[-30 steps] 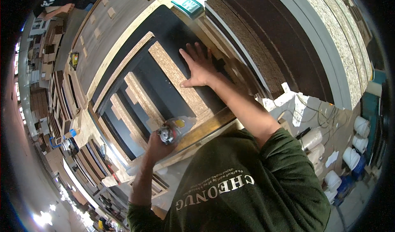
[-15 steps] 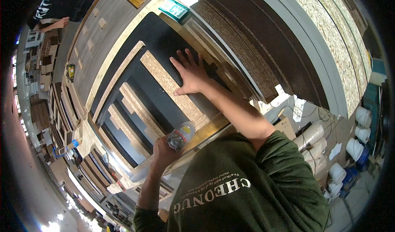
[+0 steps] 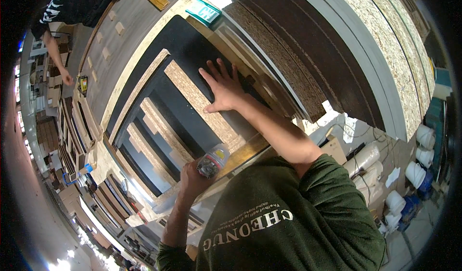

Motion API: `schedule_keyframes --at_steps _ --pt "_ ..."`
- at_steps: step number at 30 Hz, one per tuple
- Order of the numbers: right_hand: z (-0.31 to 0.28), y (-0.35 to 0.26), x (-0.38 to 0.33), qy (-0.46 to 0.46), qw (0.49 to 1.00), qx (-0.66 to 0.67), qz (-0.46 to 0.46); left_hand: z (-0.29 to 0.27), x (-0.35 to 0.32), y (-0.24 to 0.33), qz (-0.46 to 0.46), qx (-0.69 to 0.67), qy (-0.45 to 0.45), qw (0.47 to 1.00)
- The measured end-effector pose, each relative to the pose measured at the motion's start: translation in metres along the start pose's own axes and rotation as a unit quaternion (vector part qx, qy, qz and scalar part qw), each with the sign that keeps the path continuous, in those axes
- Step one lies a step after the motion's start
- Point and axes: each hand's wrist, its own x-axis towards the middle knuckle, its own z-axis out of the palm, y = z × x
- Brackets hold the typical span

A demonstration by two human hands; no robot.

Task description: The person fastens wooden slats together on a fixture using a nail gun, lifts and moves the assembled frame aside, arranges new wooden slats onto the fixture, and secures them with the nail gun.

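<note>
My left hand (image 3: 190, 180) is wrapped round a clear plastic bottle (image 3: 211, 163) with red and yellow markings, tilted over the near end of a chipboard strip. Where the bottle's tip is, I cannot make out. My right hand (image 3: 225, 90) lies with fingers spread on a black panel (image 3: 185, 36), its thumb touching the edge of a wide chipboard strip (image 3: 192, 95). More chipboard strips (image 3: 163, 124) lie to the left across the dark panel, roughly parallel, and a long thin strip (image 3: 139, 95) runs along its far left side.
A stack of dark and grey boards (image 3: 317, 45) rises on the right. Beyond the panel sits a green box (image 3: 203, 12). A grey board with small wooden blocks (image 3: 119, 28) lies at the far left, where another person's arm (image 3: 57, 59) reaches down. White buckets (image 3: 415, 174) stand at the right.
The other person's arm has swung down toward a small yellow and black object. My left hand and the bottle have shifted very slightly; my right hand stays put.
</note>
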Motion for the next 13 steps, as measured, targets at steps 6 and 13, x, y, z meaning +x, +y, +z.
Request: schedule_keyframes --at_steps 6,13 --pt "-0.005 -0.001 -0.001 -0.001 1.0 0.001 -0.004 0.001 0.003 -0.003 -0.031 0.003 -0.016 0.999" --pt "-0.005 0.0 -0.003 -0.008 1.0 -0.017 0.001 -0.003 0.005 0.012 -0.011 0.001 -0.031 0.999"
